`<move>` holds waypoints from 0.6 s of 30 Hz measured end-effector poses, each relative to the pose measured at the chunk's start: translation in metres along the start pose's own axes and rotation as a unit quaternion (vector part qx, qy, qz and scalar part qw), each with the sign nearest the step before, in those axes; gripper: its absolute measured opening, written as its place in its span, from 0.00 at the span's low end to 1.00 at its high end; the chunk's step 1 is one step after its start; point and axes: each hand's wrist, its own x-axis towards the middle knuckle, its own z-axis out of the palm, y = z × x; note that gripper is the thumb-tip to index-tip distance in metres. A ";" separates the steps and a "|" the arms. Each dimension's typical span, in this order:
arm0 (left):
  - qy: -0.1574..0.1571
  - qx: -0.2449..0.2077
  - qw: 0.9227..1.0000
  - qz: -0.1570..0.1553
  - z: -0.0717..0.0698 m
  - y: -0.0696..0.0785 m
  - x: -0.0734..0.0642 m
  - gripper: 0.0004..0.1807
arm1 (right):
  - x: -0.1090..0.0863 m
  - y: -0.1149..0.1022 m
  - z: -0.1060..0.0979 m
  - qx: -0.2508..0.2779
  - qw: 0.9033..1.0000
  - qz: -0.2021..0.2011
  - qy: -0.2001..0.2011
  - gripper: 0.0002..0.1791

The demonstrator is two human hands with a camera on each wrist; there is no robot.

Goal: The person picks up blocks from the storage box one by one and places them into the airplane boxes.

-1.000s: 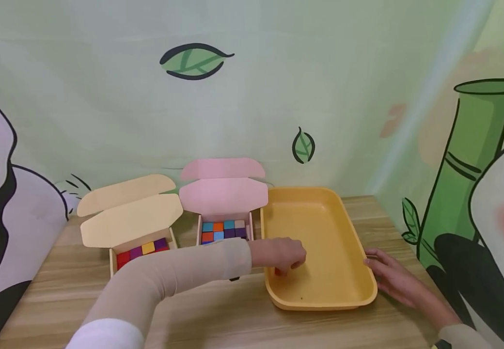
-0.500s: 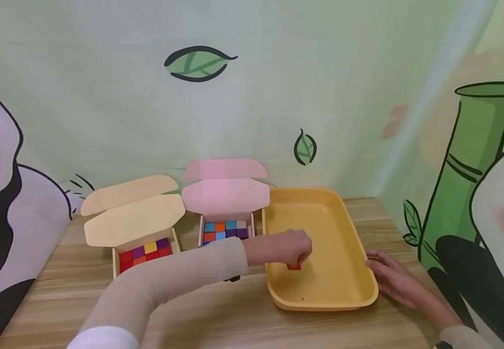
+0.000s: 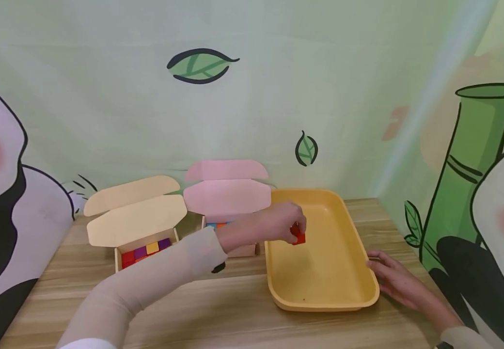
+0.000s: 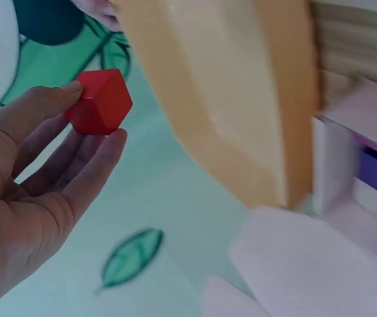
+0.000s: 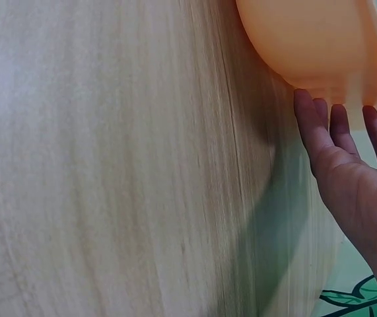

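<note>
The right hand [image 3: 393, 280] lay flat on the table [image 3: 217, 315], its straight fingers [image 5: 320, 122] touching the near right side of the yellow tray [image 3: 322, 261]; it had not stirred. Farther off, the left hand [image 3: 280, 225] had risen from the tray floor, where it had crouched a second before. It pinched a red cube [image 4: 100, 102] between thumb and fingertips, clear above the tray. Beyond that hand stood the pink box [image 3: 228, 196] and the tan box [image 3: 134, 218], both open, with cubes inside.
</note>
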 end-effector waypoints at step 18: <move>-0.055 -0.053 0.986 -0.146 0.035 -0.127 -0.055 0.06 | -0.002 -0.001 -0.001 0.006 1.000 -0.006 -0.012 0.29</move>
